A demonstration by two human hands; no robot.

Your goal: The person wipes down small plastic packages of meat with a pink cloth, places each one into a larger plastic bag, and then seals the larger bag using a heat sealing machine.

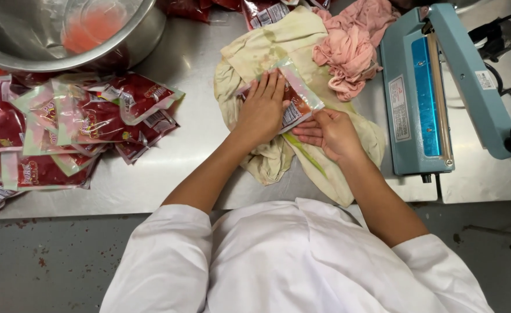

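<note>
Steel worktable (pixel 168 168) seen from above. At centre, clear pouch (pixel 293 95) of red filling lying on a stained cream cloth (pixel 267 49). Left hand (pixel 262 110) pressed flat on the pouch, fingers straight and together. Right hand (pixel 329 132) at four o'clock, fingertips pinching the pouch's lower edge. Blue heat sealer (pixel 420 93) at three o'clock; filled pouches (pixel 87 119) piled at nine o'clock.

White short-sleeved coat, plain cloth with soft folds across chest and shoulders, sleeves ending above the elbows, forearms bare, left hand (pixel 261 110) and right hand (pixel 329 132) bare, no gloves, no rings, no watch, short unpainted nails
</note>
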